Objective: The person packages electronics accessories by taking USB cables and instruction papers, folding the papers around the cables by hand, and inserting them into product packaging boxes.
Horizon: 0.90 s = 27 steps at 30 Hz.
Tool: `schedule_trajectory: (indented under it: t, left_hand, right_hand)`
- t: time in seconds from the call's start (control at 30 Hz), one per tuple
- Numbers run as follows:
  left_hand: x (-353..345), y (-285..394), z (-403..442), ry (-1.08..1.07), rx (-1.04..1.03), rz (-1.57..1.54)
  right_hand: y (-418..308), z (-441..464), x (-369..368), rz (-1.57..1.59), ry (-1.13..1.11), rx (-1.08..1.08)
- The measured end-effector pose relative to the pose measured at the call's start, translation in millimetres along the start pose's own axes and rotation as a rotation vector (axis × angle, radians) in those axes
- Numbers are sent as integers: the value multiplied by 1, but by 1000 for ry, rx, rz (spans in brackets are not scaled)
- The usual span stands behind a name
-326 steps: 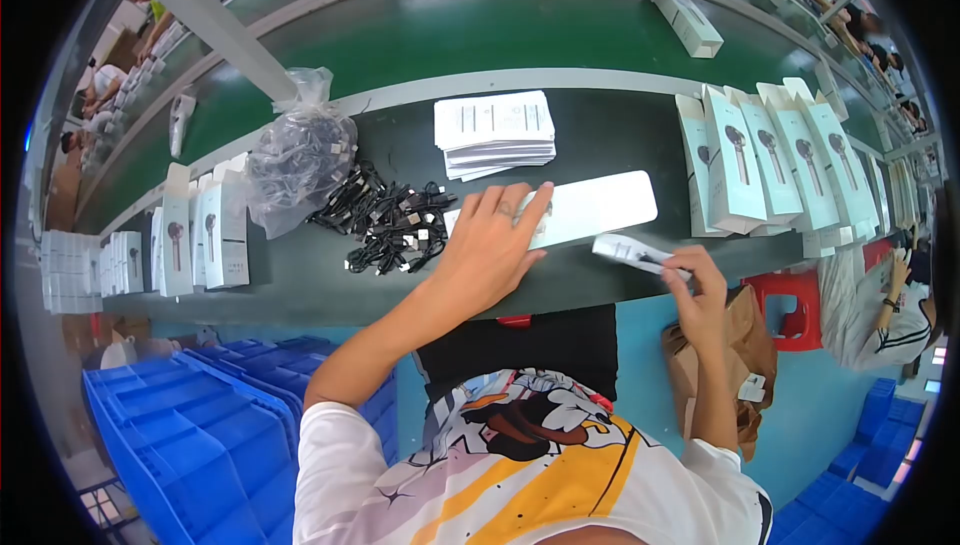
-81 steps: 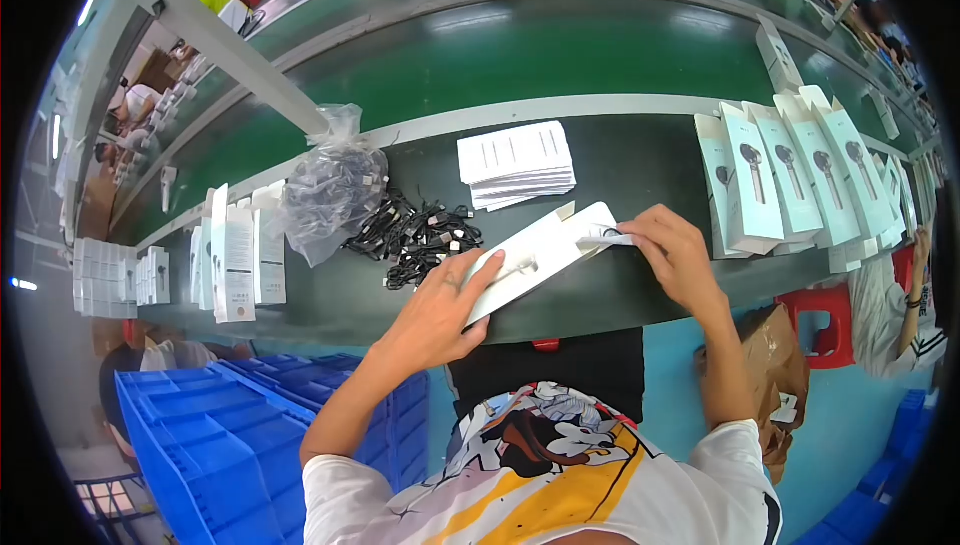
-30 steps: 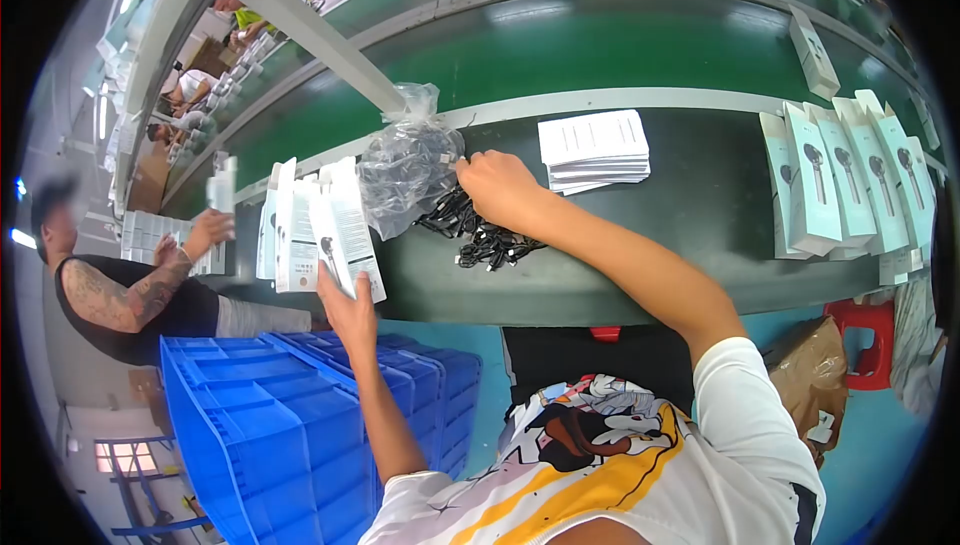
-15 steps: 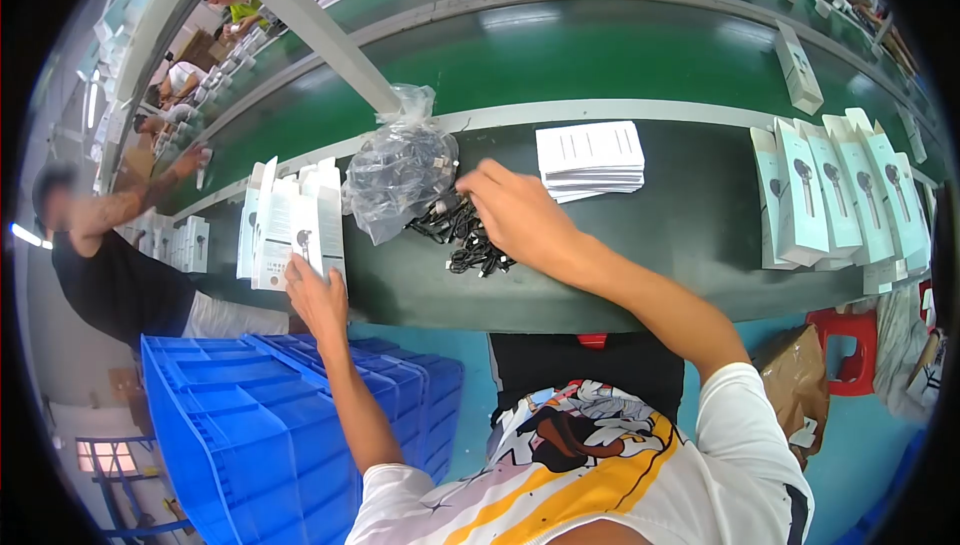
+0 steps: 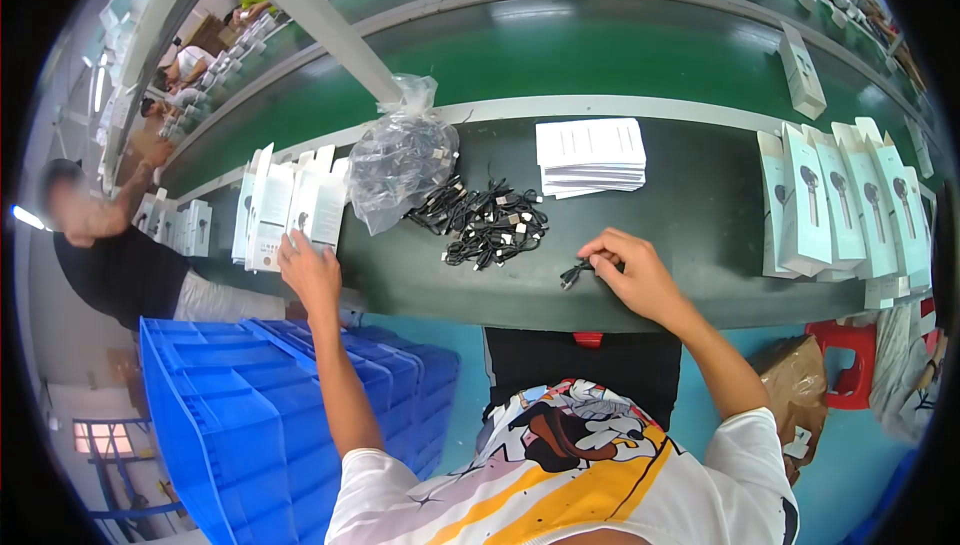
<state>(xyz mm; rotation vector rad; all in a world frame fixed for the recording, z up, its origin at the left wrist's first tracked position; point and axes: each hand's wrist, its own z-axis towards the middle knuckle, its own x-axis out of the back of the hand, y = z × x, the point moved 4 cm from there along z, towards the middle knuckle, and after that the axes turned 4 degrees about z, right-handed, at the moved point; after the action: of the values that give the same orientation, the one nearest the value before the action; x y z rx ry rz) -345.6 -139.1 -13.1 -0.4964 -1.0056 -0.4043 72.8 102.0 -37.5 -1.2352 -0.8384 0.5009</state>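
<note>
My right hand (image 5: 635,275) is closed in a pinch on a small bundled black cable (image 5: 577,273), just above the dark table. To its left lies a loose pile of black cables (image 5: 495,225) with silver and white plugs. A clear plastic bag (image 5: 400,160) full of more cables stands behind the pile. My left hand (image 5: 310,273) rests its fingertips on the lower front of a white box (image 5: 318,207) with a printed picture, its fingers slightly apart. That box leans in a row of similar upright boxes with flaps raised at the top.
A stack of printed white papers (image 5: 590,153) lies at the back of the table. More upright boxes (image 5: 805,205) stand at right. Behind runs a green conveyor (image 5: 620,55) carrying one box (image 5: 800,70). Blue crates (image 5: 250,395) stand below left. A co-worker (image 5: 120,265) is at far left.
My right hand has moved from the cable pile toward the right and nearer me, carrying a bundled cable. More of the pile shows. My left hand stays at the boxes.
</note>
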Motion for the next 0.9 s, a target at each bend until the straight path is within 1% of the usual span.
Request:
schedule_trajectory:
  t: [0.03, 0.1, 0.17, 0.23, 0.3, 0.33, 0.4, 0.47, 0.53, 0.67, 0.77, 0.8, 0.87, 0.9]
  left_hand:
    - [9, 9, 2, 74, -51, -112]
    - [58, 46, 9, 213, -156, -363]
    - [155, 111, 5, 10, -248, -1124]
    - [246, 154, -18, -117, -573, -1435]
    - [297, 174, -41, -207, -849, -1742]
    - [313, 179, -49, -256, -946, -1904]
    - [330, 184, -58, -313, -1035, -2146]
    - [335, 187, -62, -341, -1049, -2285]
    - [338, 186, -64, -341, -1040, -2353]
    - [340, 185, -67, -336, -1034, -2424]
    - [340, 170, -64, -291, -1010, -2456]
    - [334, 164, -58, -255, -946, -2473]
    - [312, 165, -40, -162, -715, -2464]
    - [301, 190, -25, -130, -733, -2157]
  right_hand:
    - [4, -5, -3, -35, 17, 37]
    - [6, -13, -4, -128, 58, 99]
    - [4, -14, -6, -124, 99, 133]
    - [4, -12, -6, -89, 127, 161]
    - [4, -13, -6, -125, 95, 109]
    - [7, -14, -7, -131, 94, 103]
    - [3, -13, -6, -108, 106, 96]
    - [5, -14, -8, -118, 108, 106]
    - [6, -14, -4, -118, 118, 109]
    - [5, -13, -6, -86, 134, 122]
    - [5, -15, -4, -111, 113, 123]
    - [4, -15, -3, -125, 111, 129]
    - [8, -16, -4, -104, 109, 142]
    - [8, -18, -5, -90, 107, 153]
